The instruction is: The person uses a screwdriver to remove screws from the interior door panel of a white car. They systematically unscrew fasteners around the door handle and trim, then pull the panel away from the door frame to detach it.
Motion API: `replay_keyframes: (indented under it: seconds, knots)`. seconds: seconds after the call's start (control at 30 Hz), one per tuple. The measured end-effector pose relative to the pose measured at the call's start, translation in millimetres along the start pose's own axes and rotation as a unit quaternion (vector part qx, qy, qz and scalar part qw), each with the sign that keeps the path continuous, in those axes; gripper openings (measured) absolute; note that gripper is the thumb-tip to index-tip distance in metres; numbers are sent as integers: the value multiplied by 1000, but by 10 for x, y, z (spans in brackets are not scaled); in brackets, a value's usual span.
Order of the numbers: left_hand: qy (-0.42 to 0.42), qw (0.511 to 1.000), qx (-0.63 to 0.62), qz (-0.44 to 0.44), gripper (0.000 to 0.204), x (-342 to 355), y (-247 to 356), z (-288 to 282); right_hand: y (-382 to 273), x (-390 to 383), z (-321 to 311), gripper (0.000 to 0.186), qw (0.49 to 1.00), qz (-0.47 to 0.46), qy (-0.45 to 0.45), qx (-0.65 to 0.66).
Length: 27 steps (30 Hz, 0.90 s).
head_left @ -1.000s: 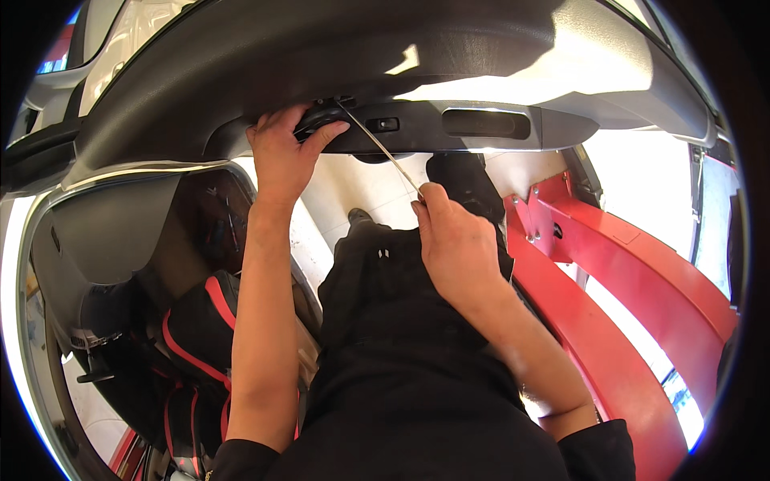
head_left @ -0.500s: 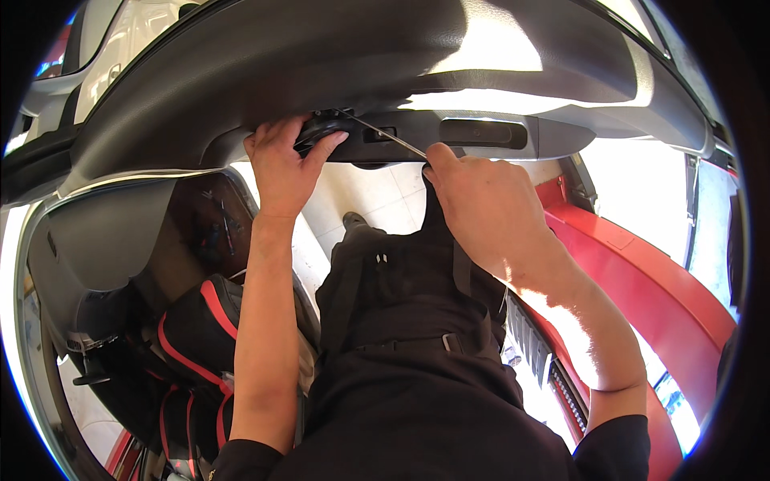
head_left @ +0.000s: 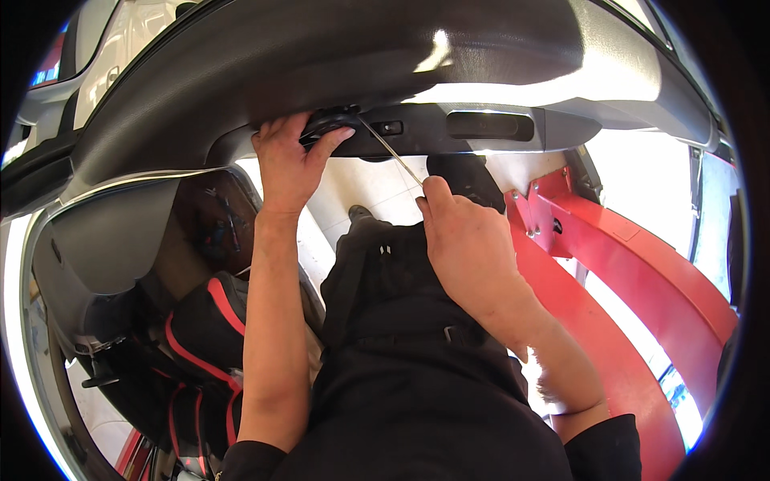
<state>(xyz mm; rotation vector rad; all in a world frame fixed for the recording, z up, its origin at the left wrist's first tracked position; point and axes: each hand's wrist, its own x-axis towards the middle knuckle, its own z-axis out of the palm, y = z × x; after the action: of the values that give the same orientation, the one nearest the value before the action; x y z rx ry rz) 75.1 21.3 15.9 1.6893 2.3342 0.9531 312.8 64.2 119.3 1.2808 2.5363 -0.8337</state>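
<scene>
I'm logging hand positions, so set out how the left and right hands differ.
The left hand is up at the door panel; the right hand is lower, away from it. The left hand holds a dark rounded part; the right hand grips a thin-shafted tool slanting up to beside that part. The left hand's thumb stretches out, while the right hand is curled like a fist. Both are bare.

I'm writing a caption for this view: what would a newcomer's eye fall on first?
Likely the bright red beams at the right. Then comes the thin metal rod slanting from the right hand to the dark car door across the top, where the left hand holds a black part.
</scene>
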Motion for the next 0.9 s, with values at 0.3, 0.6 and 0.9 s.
replay_keyframes:
  seconds: [0.3, 0.6, 0.9]
  knots:
    - [-31, 999, 2, -28, 47, -46, -62, -35, 217, -905, 4, 13, 989, 50, 115, 83]
    - [-19, 997, 68, 31, 44, -193, 49, -166, 81, -225, 71, 19, 994, -45, 99, -26]
    - [-58, 996, 52, 30, 44, -149, -19, -224, 224, 30, 68, 20, 993, -73, 88, -27]
